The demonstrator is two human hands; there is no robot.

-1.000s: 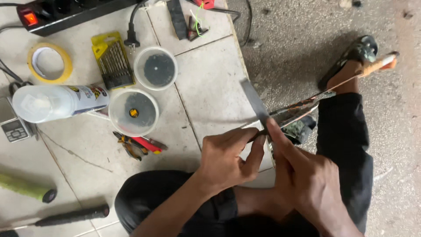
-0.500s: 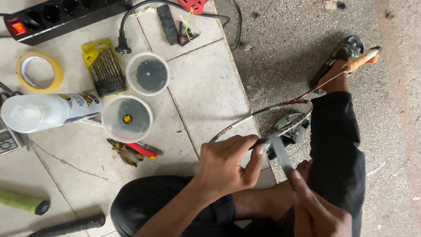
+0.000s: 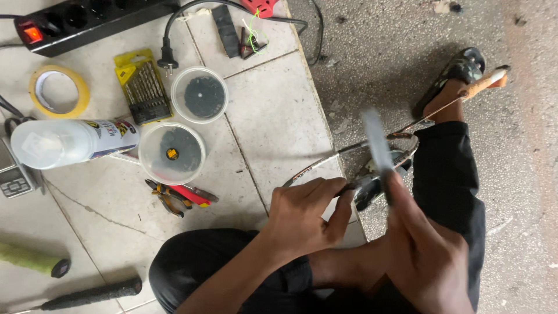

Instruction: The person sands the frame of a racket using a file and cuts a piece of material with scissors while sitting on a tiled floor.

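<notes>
One thin bent metal frame (image 3: 372,145), stretched from centre to far right over a raised knee – left hand (image 3: 308,218) pinching its near end, right hand (image 3: 427,256) gripping one blurred flat grey strip (image 3: 378,145) upright. Left: two round clear tubs (image 3: 199,95), one yellow drill-bit pack (image 3: 141,87), one white bottle (image 3: 70,142) lying flat

On the tiled floor (image 3: 273,116) lie a black power strip (image 3: 93,20), a roll of yellow tape (image 3: 59,90), a yellow pack of drill bits (image 3: 142,87), two round clear tubs (image 3: 199,94) holding dark discs, a white spray can (image 3: 75,141) on its side, red-handled pliers (image 3: 177,196) and a black handle (image 3: 93,293); a green grip (image 3: 32,260) lies at the left edge
</notes>
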